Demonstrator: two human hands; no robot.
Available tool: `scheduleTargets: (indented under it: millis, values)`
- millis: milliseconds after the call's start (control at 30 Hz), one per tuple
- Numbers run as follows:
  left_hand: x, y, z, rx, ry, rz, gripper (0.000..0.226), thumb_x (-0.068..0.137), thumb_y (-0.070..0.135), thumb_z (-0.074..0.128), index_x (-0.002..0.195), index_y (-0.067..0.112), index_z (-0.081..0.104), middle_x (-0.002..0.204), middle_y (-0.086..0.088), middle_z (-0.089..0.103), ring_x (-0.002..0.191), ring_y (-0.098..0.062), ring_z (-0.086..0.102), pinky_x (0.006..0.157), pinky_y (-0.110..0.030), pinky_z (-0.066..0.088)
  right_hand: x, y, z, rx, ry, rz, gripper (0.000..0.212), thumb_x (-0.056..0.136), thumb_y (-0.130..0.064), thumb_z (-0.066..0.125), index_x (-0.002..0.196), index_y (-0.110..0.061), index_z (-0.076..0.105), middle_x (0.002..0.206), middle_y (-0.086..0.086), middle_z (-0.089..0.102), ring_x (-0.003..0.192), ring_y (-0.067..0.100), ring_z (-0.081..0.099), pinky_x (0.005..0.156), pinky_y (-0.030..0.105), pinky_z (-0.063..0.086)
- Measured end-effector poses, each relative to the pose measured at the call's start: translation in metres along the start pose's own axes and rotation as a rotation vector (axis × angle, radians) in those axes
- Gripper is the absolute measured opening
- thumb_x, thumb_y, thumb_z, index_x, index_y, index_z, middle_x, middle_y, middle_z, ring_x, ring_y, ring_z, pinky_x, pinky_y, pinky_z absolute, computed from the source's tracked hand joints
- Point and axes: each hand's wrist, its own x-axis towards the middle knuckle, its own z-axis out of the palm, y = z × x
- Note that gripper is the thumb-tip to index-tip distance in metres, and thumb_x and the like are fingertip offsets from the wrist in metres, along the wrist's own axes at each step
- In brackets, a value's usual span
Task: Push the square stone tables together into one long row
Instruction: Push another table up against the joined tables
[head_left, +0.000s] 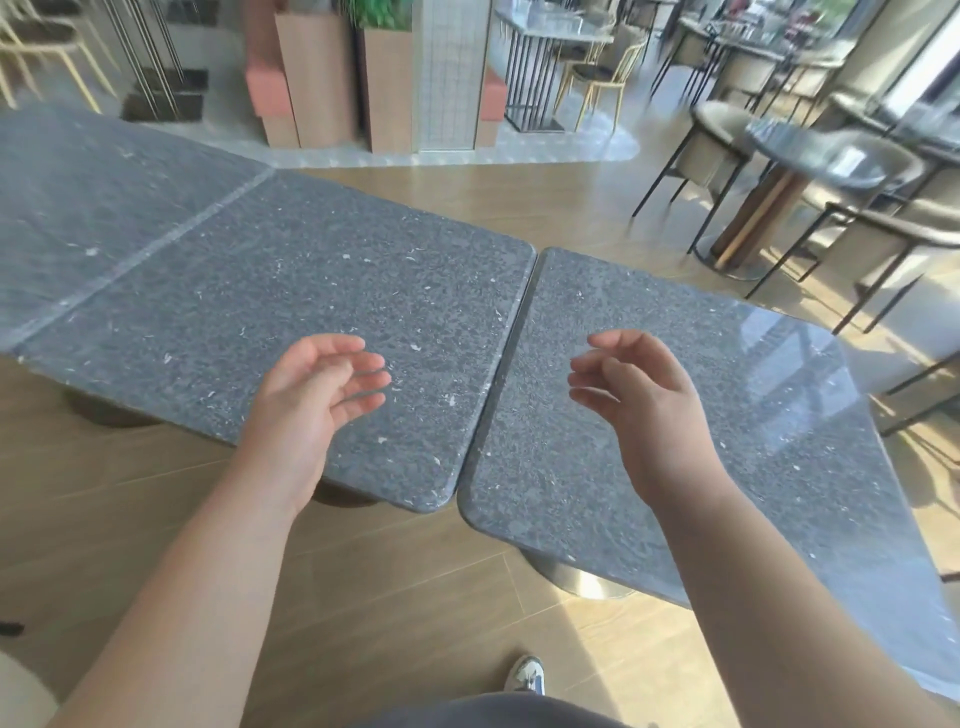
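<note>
While both hands, left hand (317, 395) and right hand (644, 400), hover loosely curled and holding nothing, the right grey speckled square stone table (675, 415) sits skewed against the middle stone table (291, 312), seam closed at the near corners and gaping at the far ones, probably awaiting a squaring push.

This is a café or restaurant dining room. Grey speckled square stone tables (291, 306) on pedestal bases stand end to end on a wood-plank floor (395, 587). Beyond them to the right, a round table (821, 156) has upholstered tub chairs (722, 140) with thin black legs around it. Behind that, more tables and slatted chairs (608, 67) line a bright window wall. Straight beyond the stone tables, tall wooden planter boxes (317, 73) with greenery flank a white tiled pillar (452, 73).
</note>
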Motion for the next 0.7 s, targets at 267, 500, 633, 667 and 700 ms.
scheduleTargets:
  millis: [267, 500, 633, 667, 700]
  values:
    - [0.022, 0.055, 0.044, 0.048, -0.115, 0.225, 0.027, 0.101, -0.002, 0.042, 0.102, 0.011, 0.066, 0.091, -0.005, 0.073, 0.091, -0.026, 0.071, 0.086, -0.042, 0.056, 0.012, -0.05, -0.022, 0.097, 0.077, -0.167, 0.028, 0.095, 0.008, 0.04, 0.101, -0.008, 0.061, 0.085, 0.004, 0.068, 0.083, 0.021, 0.065, 0.082, 0.035, 0.057]
    - [0.023, 0.062, 0.104, 0.037, -0.214, 0.25, 0.025, 0.102, -0.003, 0.041, 0.103, 0.008, 0.064, 0.089, -0.008, 0.071, 0.089, -0.026, 0.069, 0.087, -0.044, 0.057, 0.012, -0.071, -0.075, 0.144, 0.17, -0.243, 0.028, 0.094, 0.01, 0.038, 0.1, -0.007, 0.059, 0.083, 0.003, 0.067, 0.083, 0.022, 0.063, 0.084, 0.039, 0.055]
    - [0.009, 0.045, 0.16, 0.057, -0.308, 0.205, 0.026, 0.102, -0.004, 0.041, 0.102, 0.007, 0.064, 0.089, -0.008, 0.071, 0.087, -0.026, 0.068, 0.089, -0.048, 0.056, 0.002, -0.065, -0.131, 0.162, 0.24, -0.232, 0.03, 0.095, 0.01, 0.039, 0.097, -0.01, 0.06, 0.082, 0.003, 0.066, 0.082, 0.021, 0.063, 0.08, 0.036, 0.055]
    - [0.004, 0.04, 0.178, 0.065, -0.338, 0.198, 0.026, 0.102, -0.004, 0.041, 0.102, 0.007, 0.064, 0.088, -0.008, 0.07, 0.086, -0.025, 0.068, 0.089, -0.048, 0.056, -0.001, -0.064, -0.15, 0.17, 0.265, -0.23, 0.03, 0.095, 0.01, 0.039, 0.096, -0.011, 0.06, 0.083, 0.003, 0.067, 0.081, 0.022, 0.063, 0.079, 0.036, 0.054]
    - [-0.003, 0.035, 0.198, 0.074, -0.371, 0.189, 0.026, 0.102, -0.004, 0.04, 0.102, 0.007, 0.063, 0.088, -0.008, 0.07, 0.086, -0.025, 0.068, 0.089, -0.048, 0.056, -0.007, -0.062, -0.17, 0.176, 0.293, -0.228, 0.031, 0.094, 0.01, 0.04, 0.096, -0.012, 0.061, 0.083, 0.003, 0.067, 0.081, 0.022, 0.064, 0.079, 0.035, 0.053]
